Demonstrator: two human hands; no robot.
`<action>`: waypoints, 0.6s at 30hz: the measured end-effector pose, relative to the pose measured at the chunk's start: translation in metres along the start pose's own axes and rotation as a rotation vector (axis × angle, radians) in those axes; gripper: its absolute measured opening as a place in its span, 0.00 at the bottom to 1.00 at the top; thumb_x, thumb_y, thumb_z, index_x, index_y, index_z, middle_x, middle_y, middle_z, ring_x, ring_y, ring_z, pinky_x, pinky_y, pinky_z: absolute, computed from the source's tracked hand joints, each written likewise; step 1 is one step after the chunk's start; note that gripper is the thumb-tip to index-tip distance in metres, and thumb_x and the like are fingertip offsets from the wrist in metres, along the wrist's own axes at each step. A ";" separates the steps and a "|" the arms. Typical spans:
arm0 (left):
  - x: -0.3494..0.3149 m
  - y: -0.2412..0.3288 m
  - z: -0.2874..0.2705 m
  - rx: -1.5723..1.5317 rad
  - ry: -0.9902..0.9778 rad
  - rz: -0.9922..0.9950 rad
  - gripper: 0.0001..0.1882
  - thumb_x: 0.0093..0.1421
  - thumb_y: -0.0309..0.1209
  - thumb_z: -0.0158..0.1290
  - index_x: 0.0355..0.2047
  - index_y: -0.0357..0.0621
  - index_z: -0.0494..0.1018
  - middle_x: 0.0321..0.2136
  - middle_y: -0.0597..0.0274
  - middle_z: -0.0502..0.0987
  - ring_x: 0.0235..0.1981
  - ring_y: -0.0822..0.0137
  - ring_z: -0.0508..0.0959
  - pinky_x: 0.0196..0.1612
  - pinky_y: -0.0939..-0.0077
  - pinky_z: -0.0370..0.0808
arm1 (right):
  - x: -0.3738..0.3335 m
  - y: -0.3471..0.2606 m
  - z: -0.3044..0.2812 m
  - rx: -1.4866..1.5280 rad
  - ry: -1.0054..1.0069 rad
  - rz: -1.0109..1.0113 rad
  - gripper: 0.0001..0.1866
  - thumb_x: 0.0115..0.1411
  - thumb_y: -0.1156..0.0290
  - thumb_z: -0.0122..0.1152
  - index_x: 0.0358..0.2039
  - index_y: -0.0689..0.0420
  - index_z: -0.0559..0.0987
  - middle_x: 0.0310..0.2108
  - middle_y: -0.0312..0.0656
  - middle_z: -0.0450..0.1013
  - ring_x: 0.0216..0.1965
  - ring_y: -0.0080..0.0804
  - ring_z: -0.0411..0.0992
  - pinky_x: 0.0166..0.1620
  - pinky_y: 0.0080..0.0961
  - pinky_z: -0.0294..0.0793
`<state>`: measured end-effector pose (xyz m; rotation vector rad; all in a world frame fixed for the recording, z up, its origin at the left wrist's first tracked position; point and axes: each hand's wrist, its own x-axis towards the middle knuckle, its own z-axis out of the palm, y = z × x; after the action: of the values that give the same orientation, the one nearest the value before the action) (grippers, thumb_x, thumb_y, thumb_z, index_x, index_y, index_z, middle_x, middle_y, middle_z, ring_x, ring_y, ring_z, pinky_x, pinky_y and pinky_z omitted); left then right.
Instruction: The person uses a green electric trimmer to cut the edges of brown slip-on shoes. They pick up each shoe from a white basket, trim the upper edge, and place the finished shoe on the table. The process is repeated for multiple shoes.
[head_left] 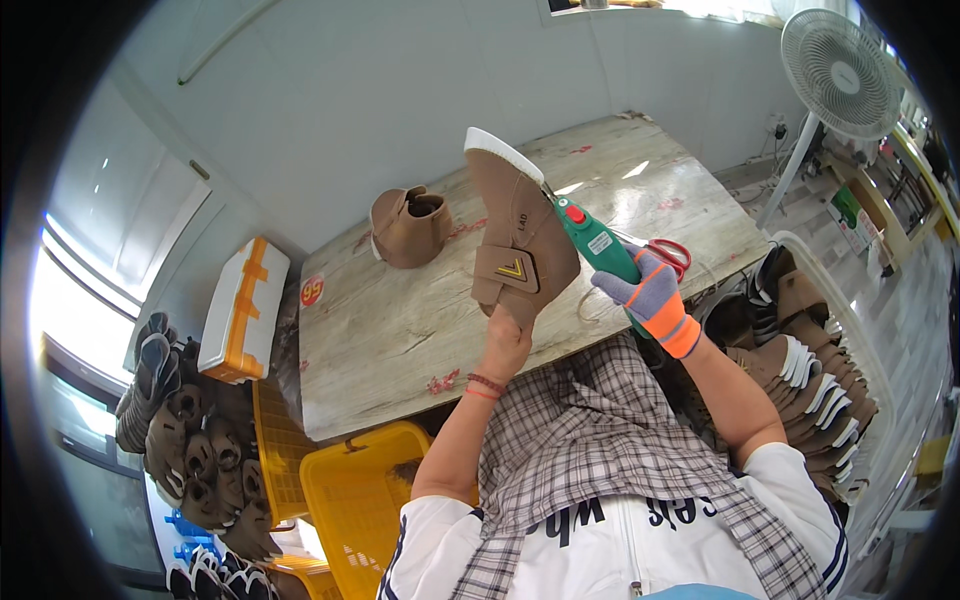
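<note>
My bare left hand reaches into the opening of a brown shoe and holds it up over the table, its fingers hidden inside. The shoe has a strap with a yellow V-shaped mark and a white sole edge; its toe points up and away. In my right hand, in a grey and orange glove, is a green handheld power tool with a red button. The tool's thin tip is at or very near the white sole edge by the toe. Another brown shoe stands on the table to the left.
Red-handled scissors lie on the wooden table beyond my right hand. At right, a bin holds stacked brown shoes. A yellow basket, a white box and piled shoes are at left. A fan stands far right.
</note>
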<state>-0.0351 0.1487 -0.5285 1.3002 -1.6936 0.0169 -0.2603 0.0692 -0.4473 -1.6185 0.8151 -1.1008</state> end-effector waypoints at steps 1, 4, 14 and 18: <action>-0.001 -0.001 0.000 0.012 0.009 -0.001 0.15 0.51 0.18 0.50 0.41 0.35 0.72 0.37 0.44 0.72 0.40 0.42 0.71 0.42 0.57 0.69 | 0.003 0.008 -0.002 -0.029 0.014 -0.001 0.29 0.47 0.57 0.71 0.44 0.63 0.73 0.28 0.37 0.76 0.29 0.19 0.72 0.33 0.18 0.72; 0.009 -0.010 -0.014 0.369 0.075 0.031 0.14 0.47 0.20 0.50 0.36 0.35 0.73 0.33 0.45 0.72 0.37 0.44 0.70 0.42 0.55 0.67 | 0.009 0.048 -0.010 -0.288 0.037 0.031 0.33 0.47 0.48 0.67 0.45 0.60 0.73 0.30 0.42 0.77 0.31 0.28 0.75 0.35 0.24 0.73; 0.108 -0.077 -0.062 1.070 -0.052 -0.051 0.09 0.51 0.28 0.45 0.25 0.39 0.74 0.34 0.47 0.74 0.39 0.50 0.71 0.43 0.57 0.65 | 0.026 0.111 0.007 -1.025 -0.218 0.320 0.40 0.52 0.37 0.52 0.56 0.55 0.65 0.41 0.47 0.75 0.41 0.43 0.74 0.42 0.35 0.71; 0.137 -0.157 -0.082 1.269 -0.113 -0.185 0.09 0.54 0.30 0.42 0.26 0.42 0.73 0.30 0.52 0.74 0.38 0.54 0.70 0.41 0.59 0.62 | 0.038 0.128 0.023 -1.092 -0.184 0.193 0.36 0.52 0.44 0.56 0.54 0.56 0.64 0.41 0.47 0.73 0.42 0.45 0.73 0.42 0.36 0.72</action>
<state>0.1417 0.0231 -0.4708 2.3752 -1.6336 1.0671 -0.2252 0.0056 -0.5613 -2.3847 1.5506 -0.3085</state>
